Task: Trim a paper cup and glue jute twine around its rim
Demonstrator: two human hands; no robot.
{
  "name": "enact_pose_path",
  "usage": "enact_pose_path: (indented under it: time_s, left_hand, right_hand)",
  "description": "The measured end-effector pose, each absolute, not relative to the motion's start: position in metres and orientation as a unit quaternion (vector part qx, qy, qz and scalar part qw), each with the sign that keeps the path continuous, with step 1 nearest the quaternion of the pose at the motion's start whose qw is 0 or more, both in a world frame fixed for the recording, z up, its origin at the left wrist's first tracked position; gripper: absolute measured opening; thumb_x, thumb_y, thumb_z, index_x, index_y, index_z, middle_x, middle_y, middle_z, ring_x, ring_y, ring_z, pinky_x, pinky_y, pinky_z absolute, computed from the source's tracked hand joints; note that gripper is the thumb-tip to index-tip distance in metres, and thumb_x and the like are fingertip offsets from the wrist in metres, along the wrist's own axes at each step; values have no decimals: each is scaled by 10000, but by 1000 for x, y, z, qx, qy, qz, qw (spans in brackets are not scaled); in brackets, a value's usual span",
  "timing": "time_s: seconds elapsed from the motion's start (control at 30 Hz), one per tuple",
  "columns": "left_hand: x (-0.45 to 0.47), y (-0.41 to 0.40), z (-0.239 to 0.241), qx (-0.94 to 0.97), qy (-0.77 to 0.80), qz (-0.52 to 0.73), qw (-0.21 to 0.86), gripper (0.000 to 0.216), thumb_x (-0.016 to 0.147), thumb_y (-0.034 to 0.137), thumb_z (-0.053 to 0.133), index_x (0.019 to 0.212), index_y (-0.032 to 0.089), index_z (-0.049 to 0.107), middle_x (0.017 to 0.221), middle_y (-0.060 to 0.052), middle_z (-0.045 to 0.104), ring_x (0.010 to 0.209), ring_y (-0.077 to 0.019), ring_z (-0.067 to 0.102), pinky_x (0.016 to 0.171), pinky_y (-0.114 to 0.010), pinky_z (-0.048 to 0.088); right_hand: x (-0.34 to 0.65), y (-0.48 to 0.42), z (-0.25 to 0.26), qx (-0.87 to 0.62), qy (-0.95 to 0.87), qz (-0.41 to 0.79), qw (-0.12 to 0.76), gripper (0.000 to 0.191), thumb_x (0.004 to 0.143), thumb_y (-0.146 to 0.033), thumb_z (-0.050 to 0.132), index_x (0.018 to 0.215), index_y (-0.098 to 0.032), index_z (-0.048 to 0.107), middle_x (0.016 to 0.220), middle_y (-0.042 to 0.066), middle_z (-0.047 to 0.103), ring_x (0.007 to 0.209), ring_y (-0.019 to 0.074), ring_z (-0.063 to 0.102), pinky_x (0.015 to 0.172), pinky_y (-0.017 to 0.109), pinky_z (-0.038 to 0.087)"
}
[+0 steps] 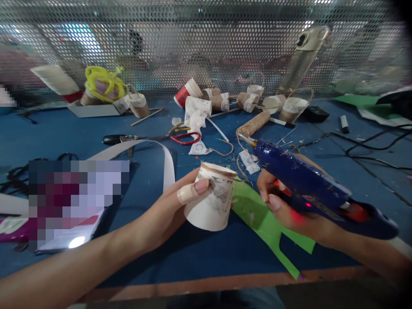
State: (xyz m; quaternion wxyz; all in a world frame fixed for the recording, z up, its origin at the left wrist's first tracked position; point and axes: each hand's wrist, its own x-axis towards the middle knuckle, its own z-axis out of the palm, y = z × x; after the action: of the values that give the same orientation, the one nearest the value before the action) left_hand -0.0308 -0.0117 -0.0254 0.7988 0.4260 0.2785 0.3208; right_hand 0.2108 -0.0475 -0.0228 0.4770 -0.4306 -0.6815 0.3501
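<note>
My left hand (183,199) is closed around a white paper cup (210,206) with grey print. The cup is upside down, its wide end toward the table, and brown twine circles the upper end. A tan bandage wraps the left thumb. In my right hand (289,210) is a blue hot glue gun (299,180), a red light glowing on its side. Its metal nozzle points up and left, apart from the cup. From the cup, twine runs up to a twine roll (254,124). Green paper (257,210) lies beneath and between the hands.
Red-handled scissors (185,137) and a white paper strip (169,167) lie left of centre. Several twine-wrapped cups (249,101) stand or lie at the back before a perforated metal screen (199,51). A bottle (301,60) stands back right. Black cables (363,154) cross the right side.
</note>
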Motion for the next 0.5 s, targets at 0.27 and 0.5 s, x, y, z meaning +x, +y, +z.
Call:
enact_pose_path:
  time_s: [0.27,0.5]
  left_hand:
    - [-32,-11,-27,448,267,347,780,354,938,413,670,1254,257,708,1233,-25,777,1148,-267,703,918,-287,537]
    - [-32,-10,-28,440,261,389,766,295,956,388,654,1206,256,739,1189,1,791,1151,-246,691,921,-260,533]
  right_hand:
    - [217,-51,-28,-426,-717,313,455,271,769,-116,708,925,-279,558,790,-32,629,601,130,573,534,262,483]
    - [221,-48,-28,-353,-761,322,439,254,782,-144,760,862,-275,557,780,-48,621,660,139,602,604,285,489]
